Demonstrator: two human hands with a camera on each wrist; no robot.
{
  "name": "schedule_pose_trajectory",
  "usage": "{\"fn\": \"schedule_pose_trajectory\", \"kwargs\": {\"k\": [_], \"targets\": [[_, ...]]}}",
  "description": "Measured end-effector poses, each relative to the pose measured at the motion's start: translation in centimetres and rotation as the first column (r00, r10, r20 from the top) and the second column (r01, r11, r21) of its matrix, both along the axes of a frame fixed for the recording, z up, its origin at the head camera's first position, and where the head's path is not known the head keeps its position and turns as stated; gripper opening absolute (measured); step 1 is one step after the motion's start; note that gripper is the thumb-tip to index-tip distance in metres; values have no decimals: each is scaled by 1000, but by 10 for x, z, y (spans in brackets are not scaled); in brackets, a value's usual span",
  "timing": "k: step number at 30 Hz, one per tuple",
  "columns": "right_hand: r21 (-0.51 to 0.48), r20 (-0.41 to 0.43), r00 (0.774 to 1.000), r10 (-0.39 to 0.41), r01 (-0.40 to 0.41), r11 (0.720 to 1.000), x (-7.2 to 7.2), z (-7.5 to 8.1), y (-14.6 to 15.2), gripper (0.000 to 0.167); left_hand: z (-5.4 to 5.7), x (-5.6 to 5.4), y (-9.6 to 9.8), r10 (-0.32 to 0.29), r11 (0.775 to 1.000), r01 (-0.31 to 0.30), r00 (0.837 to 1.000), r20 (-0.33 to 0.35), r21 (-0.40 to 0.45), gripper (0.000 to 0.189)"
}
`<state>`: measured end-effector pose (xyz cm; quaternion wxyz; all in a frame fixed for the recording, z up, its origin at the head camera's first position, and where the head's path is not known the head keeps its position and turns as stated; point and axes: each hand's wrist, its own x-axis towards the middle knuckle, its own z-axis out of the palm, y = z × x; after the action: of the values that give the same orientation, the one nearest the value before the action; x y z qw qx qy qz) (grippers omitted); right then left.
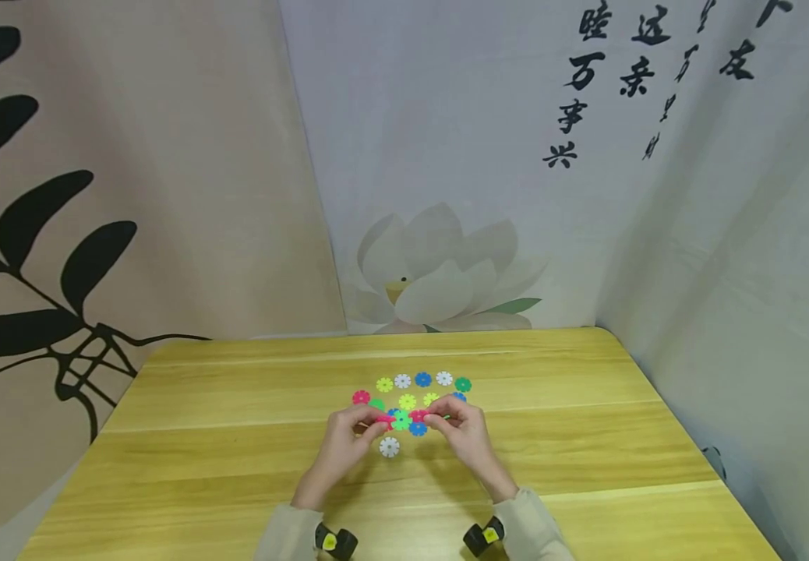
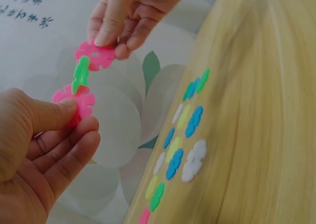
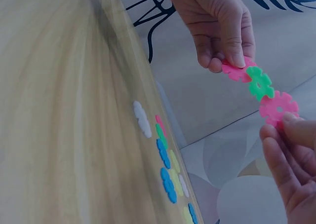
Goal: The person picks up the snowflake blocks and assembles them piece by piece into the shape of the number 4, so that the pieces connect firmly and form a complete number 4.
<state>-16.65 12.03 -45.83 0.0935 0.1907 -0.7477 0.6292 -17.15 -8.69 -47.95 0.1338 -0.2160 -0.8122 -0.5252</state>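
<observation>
Both hands hold a short chain of three notched plastic snowflake discs above the table. My left hand (image 1: pixel 348 438) pinches a pink snowflake disc (image 2: pixel 88 100) between thumb and fingers at one end. At the other end, the thumb and fingers of my right hand (image 1: pixel 466 436) pinch a second pink snowflake disc (image 3: pixel 280 108). Between them a green snowflake disc (image 3: pixel 259 84) is slotted into both pink ones, set at an angle to them in the left wrist view. A white snowflake disc (image 1: pixel 390 446) lies on the table near the left hand.
Several loose discs lie in rough rows beyond the hands on the wooden table (image 1: pixel 222 452), among them a yellow one (image 1: pixel 384 385), a blue one (image 1: pixel 423 379) and a dark green one (image 1: pixel 463 384). Printed curtains (image 1: pixel 446 156) stand behind the table.
</observation>
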Motion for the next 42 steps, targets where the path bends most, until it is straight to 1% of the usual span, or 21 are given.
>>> {"fn": "schedule_pose_trajectory", "kwargs": {"k": [4,9,11,12,16,18,19,23,28,33,36,40,42], "targets": [[13,-38,999,15,-15,1000,0,0,-1,4,1,1,-1,-12,999,12,1000,-10,30,6],[38,-116,992,44,-40,998,-2,-1,-1,6,3,2,-2,-32,999,33,999,-14,13,5],[60,-144,988,54,-46,997,-1,-1,-1,6,12,7,-1,-36,999,36,999,-18,4,6],[67,-164,985,60,-49,997,-2,-2,-1,6,15,10,-1,-41,999,41,999,-34,3,6],[97,-212,975,61,-41,994,0,-2,-3,6,12,9,-2,-53,999,54,994,-94,2,8],[97,-238,969,59,-36,995,0,-4,-4,6,1,3,-4,-54,999,54,990,-133,0,9],[100,-239,970,56,-33,994,1,-4,-5,7,-4,1,-5,-51,999,51,989,-140,0,10],[101,-283,958,48,-20,995,2,-6,-7,7,-6,0,-6,-50,999,52,983,-175,6,13],[124,-334,942,31,12,992,3,-4,-9,8,-6,1,-7,-47,999,50,985,-164,10,11],[142,-361,932,35,18,990,4,-3,-10,12,-4,2,-6,-50,999,51,989,-140,8,12],[137,-384,922,44,9,991,4,-3,-9,15,3,6,-3,-60,998,61,990,-131,8,11],[140,-433,899,66,-5,990,3,-3,-6,18,18,15,0,-82,997,83,989,-119,-3,8],[148,-452,889,73,-6,989,3,-4,-6,18,17,15,0,-90,996,90,990,-113,-2,7]]}}
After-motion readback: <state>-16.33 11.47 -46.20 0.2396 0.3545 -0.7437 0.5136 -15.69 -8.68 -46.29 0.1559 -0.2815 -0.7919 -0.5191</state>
